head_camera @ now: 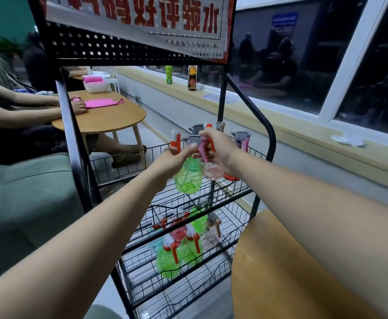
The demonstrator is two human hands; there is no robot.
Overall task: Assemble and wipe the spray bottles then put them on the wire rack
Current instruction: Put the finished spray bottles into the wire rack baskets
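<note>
While both arms reach over the top basket of the wire rack [213, 201], the left hand [173, 161] has its fingers clamped around the neck of a green spray bottle [188, 177], and the right hand [216, 147] grips a clear spray bottle [212, 171] by its pink trigger. Both bottles hang above the basket's front edge. More spray bottles [179, 252] stand on a lower shelf.

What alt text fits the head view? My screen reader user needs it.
Two bare hands hold spray bottles over a black wire rack: the left hand a green bottle, the right hand a clear bottle. More bottles stand on a lower shelf.
</note>
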